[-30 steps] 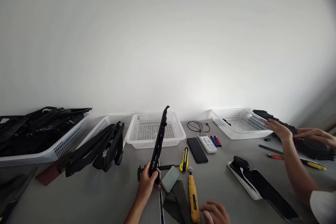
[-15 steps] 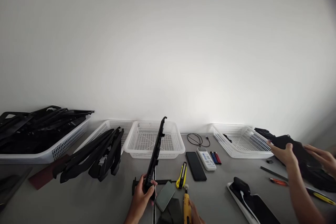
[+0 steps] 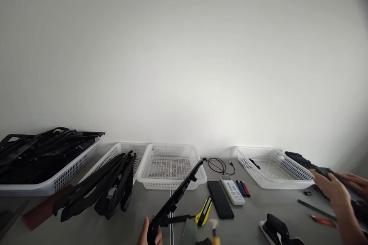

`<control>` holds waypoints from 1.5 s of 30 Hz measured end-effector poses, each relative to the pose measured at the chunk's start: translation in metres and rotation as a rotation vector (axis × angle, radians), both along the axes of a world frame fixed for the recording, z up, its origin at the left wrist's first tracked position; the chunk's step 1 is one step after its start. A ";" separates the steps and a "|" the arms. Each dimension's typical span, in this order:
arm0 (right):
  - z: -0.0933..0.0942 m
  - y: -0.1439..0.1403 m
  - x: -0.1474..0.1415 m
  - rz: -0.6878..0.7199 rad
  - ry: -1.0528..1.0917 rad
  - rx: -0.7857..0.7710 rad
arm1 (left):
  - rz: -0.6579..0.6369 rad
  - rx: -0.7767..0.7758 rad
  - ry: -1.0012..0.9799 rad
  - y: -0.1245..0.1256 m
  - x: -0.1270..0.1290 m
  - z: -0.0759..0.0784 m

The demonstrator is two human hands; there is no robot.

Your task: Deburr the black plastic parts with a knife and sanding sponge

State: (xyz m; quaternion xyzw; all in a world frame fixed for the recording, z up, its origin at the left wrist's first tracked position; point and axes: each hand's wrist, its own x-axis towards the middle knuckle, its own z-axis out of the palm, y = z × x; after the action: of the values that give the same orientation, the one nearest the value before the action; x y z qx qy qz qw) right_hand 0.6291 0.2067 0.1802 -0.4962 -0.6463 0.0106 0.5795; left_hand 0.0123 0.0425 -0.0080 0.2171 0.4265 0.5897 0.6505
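Head view: the black strip (image 3: 178,194) has tipped farther rightward since the earlier frame, and the right hand has left the picture; the state of its fingers cannot be told. The fingers of the left hand (image 3: 143,234) are curled closed around the strip's lower end, from which it slants up rightward. Beyond these fingers lies a white basket (image 3: 166,185); to their right, a yellow cutter (image 3: 204,211) and a yellow tool (image 3: 215,240), tip blurred; to their left, dark curved parts (image 3: 94,193).

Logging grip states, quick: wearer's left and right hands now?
Left hand: closed, holding a black part.
Right hand: out of view, can't tell.
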 end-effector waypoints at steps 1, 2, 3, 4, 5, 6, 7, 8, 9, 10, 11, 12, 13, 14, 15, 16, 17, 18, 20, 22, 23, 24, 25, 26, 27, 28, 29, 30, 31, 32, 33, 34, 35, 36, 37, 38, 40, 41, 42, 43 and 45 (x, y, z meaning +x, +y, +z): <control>-0.004 -0.020 -0.031 0.036 0.012 -0.052 | 0.006 -0.019 -0.024 -0.003 0.000 0.007; -0.010 -0.043 -0.068 0.097 0.028 -0.159 | 0.109 -0.016 -0.051 -0.006 0.001 0.013; -0.019 -0.067 -0.108 0.154 0.046 -0.292 | 0.170 0.022 -0.071 -0.008 0.002 0.019; -0.031 -0.091 -0.149 0.207 0.062 -0.422 | 0.188 0.060 -0.070 -0.011 0.004 0.022; -0.045 -0.114 -0.189 0.260 0.045 -0.503 | 0.203 0.096 -0.038 -0.013 0.006 0.025; -0.059 -0.136 -0.225 0.300 0.030 -0.558 | 0.194 0.122 0.033 -0.015 0.008 0.025; -0.074 -0.155 -0.255 0.334 0.018 -0.605 | 0.171 0.138 0.154 -0.017 0.010 0.025; -0.088 -0.173 -0.281 0.374 0.001 -0.640 | 0.145 0.149 0.294 -0.019 0.013 0.024; -0.100 -0.188 -0.301 0.399 -0.004 -0.675 | 0.095 0.153 0.447 -0.021 0.016 0.022; -0.111 -0.201 -0.317 0.444 -0.021 -0.700 | 0.059 0.155 0.598 -0.023 0.019 0.021; -0.121 -0.212 -0.330 0.471 -0.027 -0.729 | 0.024 0.155 0.725 -0.024 0.022 0.020; -0.129 -0.221 -0.341 0.497 -0.035 -0.753 | -0.011 0.158 0.828 -0.025 0.025 0.020; -0.136 -0.227 -0.349 0.521 -0.041 -0.777 | -0.037 0.159 0.907 -0.026 0.028 0.020; -0.143 -0.232 -0.355 0.545 -0.045 -0.803 | -0.050 0.161 0.967 -0.026 0.030 0.021; -0.148 -0.234 -0.359 0.573 -0.044 -0.827 | -0.054 0.171 1.006 -0.026 0.031 0.022; -0.152 -0.235 -0.362 0.582 -0.052 -0.858 | -0.052 0.183 1.027 -0.026 0.032 0.024; -0.154 -0.235 -0.363 0.591 -0.067 -0.892 | -0.052 0.198 1.035 -0.026 0.033 0.025; -0.155 -0.232 -0.363 0.590 -0.086 -0.922 | -0.053 0.212 1.034 -0.026 0.033 0.026; -0.152 -0.225 -0.361 0.567 -0.123 -0.967 | -0.063 0.230 1.020 -0.026 0.033 0.027; -0.144 -0.217 -0.359 0.528 -0.122 -0.967 | -0.064 0.235 1.011 -0.026 0.033 0.027; -0.138 -0.212 -0.359 0.508 -0.107 -0.951 | -0.061 0.236 1.007 -0.027 0.033 0.027; -0.132 -0.207 -0.359 0.498 -0.090 -0.928 | -0.056 0.237 1.001 -0.027 0.033 0.027; -0.126 -0.202 -0.359 0.495 -0.076 -0.902 | -0.050 0.236 0.991 -0.027 0.033 0.028; -0.121 -0.197 -0.360 0.494 -0.071 -0.880 | -0.045 0.233 0.980 -0.027 0.033 0.029; -0.117 -0.192 -0.362 0.494 -0.074 -0.864 | -0.044 0.232 0.973 -0.027 0.033 0.029; -0.113 -0.187 -0.363 0.491 -0.081 -0.853 | -0.050 0.231 0.968 -0.027 0.032 0.030; -0.110 -0.181 -0.365 0.483 -0.091 -0.849 | -0.058 0.234 0.968 -0.027 0.032 0.031; -0.108 -0.176 -0.367 0.472 -0.099 -0.846 | -0.067 0.240 0.972 -0.027 0.032 0.032; -0.107 -0.170 -0.369 0.459 -0.104 -0.844 | -0.077 0.247 0.975 -0.027 0.032 0.032; -0.105 -0.165 -0.371 0.445 -0.108 -0.841 | -0.085 0.255 0.973 -0.028 0.032 0.033; -0.104 -0.161 -0.372 0.432 -0.113 -0.839 | -0.093 0.261 0.967 -0.028 0.033 0.033; -0.103 -0.157 -0.373 0.421 -0.121 -0.835 | -0.101 0.263 0.962 -0.028 0.033 0.033; -0.101 -0.153 -0.374 0.413 -0.130 -0.831 | -0.112 0.264 0.958 -0.028 0.032 0.033; -0.100 -0.151 -0.375 0.408 -0.140 -0.827 | -0.125 0.262 0.954 -0.028 0.032 0.033; -0.099 -0.149 -0.375 0.410 -0.148 -0.825 | -0.133 0.257 0.953 -0.028 0.032 0.033; -0.098 -0.149 -0.375 0.416 -0.156 -0.832 | -0.132 0.249 0.952 -0.028 0.032 0.032; -0.095 -0.148 -0.374 0.430 -0.165 -0.867 | -0.111 0.226 0.948 -0.028 0.032 0.031; -0.094 -0.147 -0.374 0.431 -0.168 -0.886 | -0.104 0.215 0.942 -0.028 0.031 0.031; -0.093 -0.146 -0.374 0.429 -0.172 -0.898 | -0.101 0.205 0.935 -0.028 0.031 0.030; -0.091 -0.145 -0.373 0.427 -0.176 -0.902 | -0.101 0.199 0.924 -0.028 0.031 0.029; -0.088 -0.141 -0.373 0.437 -0.185 -0.890 | -0.106 0.191 0.890 -0.028 0.030 0.026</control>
State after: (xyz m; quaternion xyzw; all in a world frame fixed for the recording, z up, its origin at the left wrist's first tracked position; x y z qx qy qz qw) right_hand 0.2565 0.0662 0.0918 -0.5470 -0.7167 0.3622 0.2364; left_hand 0.0421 0.0141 0.0184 0.5300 0.5964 0.4417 0.4103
